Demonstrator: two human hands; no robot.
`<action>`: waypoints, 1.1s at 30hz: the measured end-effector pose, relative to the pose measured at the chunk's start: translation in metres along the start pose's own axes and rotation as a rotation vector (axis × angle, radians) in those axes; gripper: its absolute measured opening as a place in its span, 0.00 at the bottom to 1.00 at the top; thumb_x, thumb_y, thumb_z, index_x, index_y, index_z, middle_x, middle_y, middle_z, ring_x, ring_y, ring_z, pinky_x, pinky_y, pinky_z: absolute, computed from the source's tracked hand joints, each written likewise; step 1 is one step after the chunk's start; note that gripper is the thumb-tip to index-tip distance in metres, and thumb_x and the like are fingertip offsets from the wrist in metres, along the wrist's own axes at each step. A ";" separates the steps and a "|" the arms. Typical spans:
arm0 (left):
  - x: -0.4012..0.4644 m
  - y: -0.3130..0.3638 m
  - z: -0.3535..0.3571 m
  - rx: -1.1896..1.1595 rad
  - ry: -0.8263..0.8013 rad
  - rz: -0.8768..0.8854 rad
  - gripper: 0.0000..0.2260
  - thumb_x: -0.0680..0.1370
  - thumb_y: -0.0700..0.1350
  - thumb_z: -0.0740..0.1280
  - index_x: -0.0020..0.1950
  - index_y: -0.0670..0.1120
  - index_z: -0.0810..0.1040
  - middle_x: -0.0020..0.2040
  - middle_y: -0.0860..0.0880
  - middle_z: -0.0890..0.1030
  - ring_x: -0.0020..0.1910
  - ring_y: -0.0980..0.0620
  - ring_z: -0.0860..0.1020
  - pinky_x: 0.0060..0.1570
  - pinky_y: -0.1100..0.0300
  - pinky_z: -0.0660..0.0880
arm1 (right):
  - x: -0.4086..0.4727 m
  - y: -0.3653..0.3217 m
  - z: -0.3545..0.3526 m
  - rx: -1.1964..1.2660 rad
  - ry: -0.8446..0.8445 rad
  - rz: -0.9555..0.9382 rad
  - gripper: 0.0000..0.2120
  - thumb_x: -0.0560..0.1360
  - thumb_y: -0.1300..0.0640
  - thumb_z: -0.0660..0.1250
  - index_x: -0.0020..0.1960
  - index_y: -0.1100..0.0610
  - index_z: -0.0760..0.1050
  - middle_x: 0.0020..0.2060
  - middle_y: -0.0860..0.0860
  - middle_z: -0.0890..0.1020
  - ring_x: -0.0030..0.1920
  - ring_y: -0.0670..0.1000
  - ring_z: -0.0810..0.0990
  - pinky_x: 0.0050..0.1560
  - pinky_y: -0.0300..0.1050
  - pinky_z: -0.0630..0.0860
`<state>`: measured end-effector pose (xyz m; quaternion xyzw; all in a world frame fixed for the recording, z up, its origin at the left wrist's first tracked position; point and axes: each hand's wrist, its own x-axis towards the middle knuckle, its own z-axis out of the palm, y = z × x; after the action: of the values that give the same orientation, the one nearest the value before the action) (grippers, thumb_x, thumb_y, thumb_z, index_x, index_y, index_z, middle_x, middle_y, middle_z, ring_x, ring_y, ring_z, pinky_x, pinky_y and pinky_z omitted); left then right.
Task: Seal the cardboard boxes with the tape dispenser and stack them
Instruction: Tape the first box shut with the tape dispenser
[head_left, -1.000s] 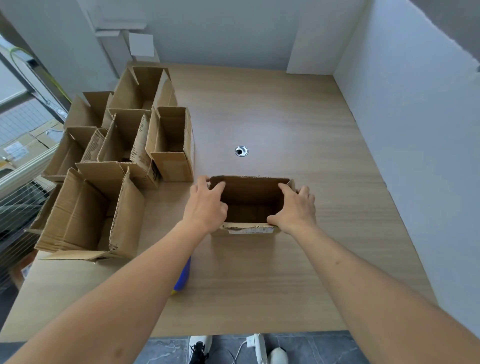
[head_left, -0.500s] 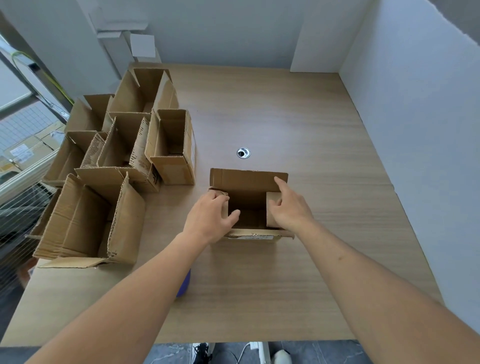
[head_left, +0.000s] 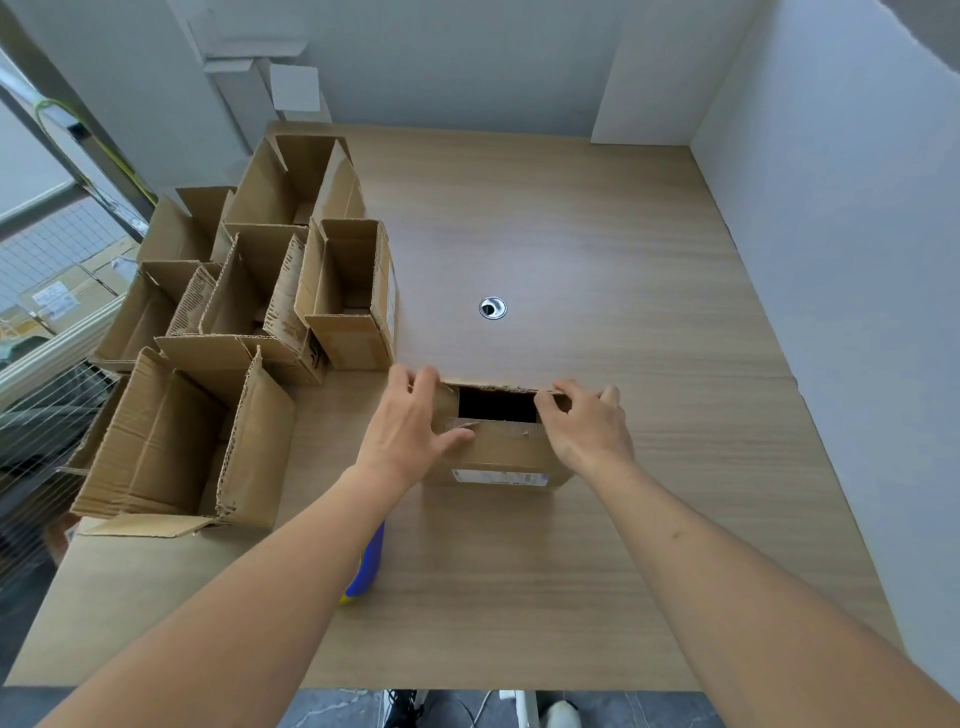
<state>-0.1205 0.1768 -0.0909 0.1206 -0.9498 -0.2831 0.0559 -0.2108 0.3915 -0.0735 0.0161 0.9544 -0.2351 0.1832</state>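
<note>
A small cardboard box (head_left: 498, 457) sits mid-table, its long flaps folded nearly together with a dark gap left between them. My left hand (head_left: 410, 426) lies over the box's left end, fingers spread and thumb pressing the near flap. My right hand (head_left: 587, 428) is at the right end, its fingers curled over the edge of the far flap. A blue and yellow tape dispenser (head_left: 366, 566) lies on the table, mostly hidden under my left forearm.
Several open cardboard boxes (head_left: 228, 332) crowd the left side of the wooden table (head_left: 597, 234). A metal cable grommet (head_left: 492, 307) sits beyond the box. White walls close off the back and the right side.
The box's end flaps went down, then the long flaps came over them. Both hands moved from inside the opening onto the top, and the gap has narrowed.
</note>
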 end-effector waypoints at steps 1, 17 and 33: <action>0.000 0.000 0.003 -0.005 0.023 -0.053 0.33 0.67 0.56 0.82 0.62 0.47 0.68 0.56 0.48 0.65 0.48 0.46 0.72 0.49 0.53 0.76 | -0.001 0.002 0.001 -0.021 -0.014 -0.017 0.25 0.76 0.32 0.56 0.70 0.39 0.72 0.64 0.53 0.66 0.66 0.59 0.69 0.61 0.55 0.73; -0.075 -0.039 0.012 0.138 -0.064 -0.472 0.25 0.83 0.65 0.49 0.76 0.54 0.62 0.58 0.44 0.69 0.54 0.38 0.74 0.52 0.44 0.75 | -0.023 0.015 0.051 -0.020 -0.157 -0.300 0.25 0.82 0.37 0.60 0.76 0.28 0.57 0.81 0.38 0.40 0.80 0.60 0.51 0.73 0.59 0.65; -0.155 -0.078 0.061 0.263 -0.186 -0.706 0.42 0.76 0.55 0.72 0.79 0.51 0.47 0.70 0.38 0.67 0.69 0.35 0.70 0.64 0.43 0.71 | -0.033 0.011 0.064 -0.035 -0.119 -0.314 0.24 0.82 0.39 0.60 0.77 0.30 0.59 0.82 0.41 0.42 0.80 0.58 0.51 0.72 0.57 0.65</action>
<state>0.0332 0.1863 -0.1906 0.4200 -0.8791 -0.1706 -0.1473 -0.1571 0.3740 -0.1196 -0.1504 0.9367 -0.2446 0.2006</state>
